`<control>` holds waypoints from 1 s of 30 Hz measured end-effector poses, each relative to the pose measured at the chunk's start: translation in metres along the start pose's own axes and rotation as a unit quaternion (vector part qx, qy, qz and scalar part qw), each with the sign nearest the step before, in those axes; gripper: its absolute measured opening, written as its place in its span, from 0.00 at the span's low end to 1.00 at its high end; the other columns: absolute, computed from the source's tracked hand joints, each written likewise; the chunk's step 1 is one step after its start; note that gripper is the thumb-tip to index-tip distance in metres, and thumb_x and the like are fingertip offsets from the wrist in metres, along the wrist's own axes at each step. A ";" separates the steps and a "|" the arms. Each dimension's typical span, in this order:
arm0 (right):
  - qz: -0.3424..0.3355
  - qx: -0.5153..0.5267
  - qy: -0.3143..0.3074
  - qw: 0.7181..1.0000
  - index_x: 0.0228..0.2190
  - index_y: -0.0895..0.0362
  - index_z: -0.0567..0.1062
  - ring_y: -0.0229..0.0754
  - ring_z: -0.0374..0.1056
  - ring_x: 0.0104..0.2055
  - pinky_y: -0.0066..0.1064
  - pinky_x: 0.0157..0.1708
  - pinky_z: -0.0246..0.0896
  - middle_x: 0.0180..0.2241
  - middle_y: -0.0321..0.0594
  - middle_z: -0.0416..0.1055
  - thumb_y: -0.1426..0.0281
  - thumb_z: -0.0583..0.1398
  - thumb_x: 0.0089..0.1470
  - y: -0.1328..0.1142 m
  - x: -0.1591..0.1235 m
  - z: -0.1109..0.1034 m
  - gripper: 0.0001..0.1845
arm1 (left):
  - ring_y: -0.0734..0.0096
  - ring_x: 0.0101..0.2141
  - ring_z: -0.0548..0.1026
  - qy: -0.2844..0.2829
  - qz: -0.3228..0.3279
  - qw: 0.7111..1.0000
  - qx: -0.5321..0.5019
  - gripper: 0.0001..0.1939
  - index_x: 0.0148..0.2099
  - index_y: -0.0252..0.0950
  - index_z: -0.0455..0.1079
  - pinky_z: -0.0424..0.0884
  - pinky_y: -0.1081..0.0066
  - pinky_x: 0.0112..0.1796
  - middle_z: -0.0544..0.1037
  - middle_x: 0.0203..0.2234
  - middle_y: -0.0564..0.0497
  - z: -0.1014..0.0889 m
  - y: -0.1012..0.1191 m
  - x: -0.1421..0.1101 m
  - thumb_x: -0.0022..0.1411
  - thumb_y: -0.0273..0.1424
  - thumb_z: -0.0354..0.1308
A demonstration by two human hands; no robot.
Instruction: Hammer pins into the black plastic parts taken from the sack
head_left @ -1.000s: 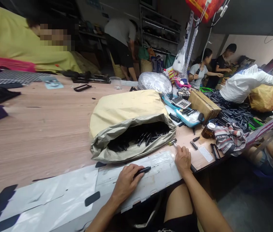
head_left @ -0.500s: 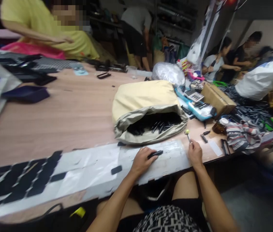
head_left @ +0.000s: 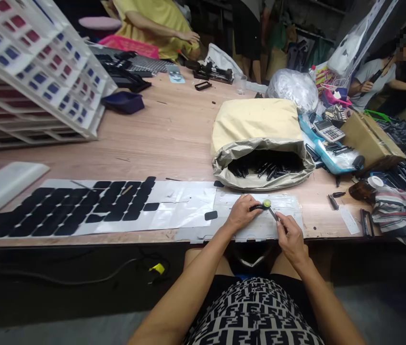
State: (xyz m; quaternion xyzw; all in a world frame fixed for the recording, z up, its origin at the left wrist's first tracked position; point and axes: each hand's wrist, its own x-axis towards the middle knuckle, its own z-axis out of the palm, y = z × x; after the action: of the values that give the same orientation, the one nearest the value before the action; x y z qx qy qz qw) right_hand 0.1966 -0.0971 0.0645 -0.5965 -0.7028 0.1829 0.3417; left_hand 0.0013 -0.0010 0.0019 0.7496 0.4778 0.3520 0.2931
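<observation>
Black part [head_left: 256, 207], left hand [head_left: 240, 213], unlabelled

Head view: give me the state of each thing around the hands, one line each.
Left hand: closed on a small black part.
Right hand: gripping a screwdriver, its yellow-green end at the black part.
Sack: lying on its side, mouth open, black parts inside.
White sheet: flat on the table, black pads covering its left portion.
Calculator: face up.
</observation>
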 end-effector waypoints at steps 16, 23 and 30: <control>-0.036 -0.032 0.036 0.998 0.54 0.54 0.73 0.41 0.71 0.44 0.33 0.47 0.67 0.42 0.44 0.74 0.70 0.51 0.65 0.011 -0.002 0.005 0.20 | 0.64 0.38 0.69 -0.002 0.036 0.999 0.037 0.09 0.44 0.39 0.80 0.67 0.64 0.43 0.74 0.34 0.49 -0.001 0.002 0.000 0.63 0.32 0.62; 0.000 -0.077 0.113 0.991 0.54 0.55 0.74 0.42 0.70 0.45 0.33 0.47 0.65 0.42 0.44 0.74 0.68 0.52 0.65 0.040 0.015 -0.016 0.20 | 0.63 0.38 0.69 -0.005 0.025 0.999 0.039 0.09 0.45 0.39 0.79 0.67 0.63 0.43 0.74 0.34 0.49 -0.002 0.005 0.001 0.64 0.32 0.60; 0.063 -0.360 0.156 0.918 0.50 0.53 0.77 0.43 0.61 0.38 0.32 0.37 0.54 0.34 0.43 0.69 0.72 0.51 0.64 0.094 0.041 -0.033 0.20 | 0.62 0.38 0.70 0.001 0.033 0.999 0.028 0.10 0.44 0.38 0.78 0.68 0.62 0.43 0.75 0.34 0.49 0.001 -0.002 -0.002 0.65 0.35 0.58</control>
State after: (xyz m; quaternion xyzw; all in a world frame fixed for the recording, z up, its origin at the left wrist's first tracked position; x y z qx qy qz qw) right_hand 0.2845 -0.0419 0.0357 -0.7434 -0.6197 -0.1565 0.1971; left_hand 0.0005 -0.0024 -0.0004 0.7725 0.4627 0.3486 0.2600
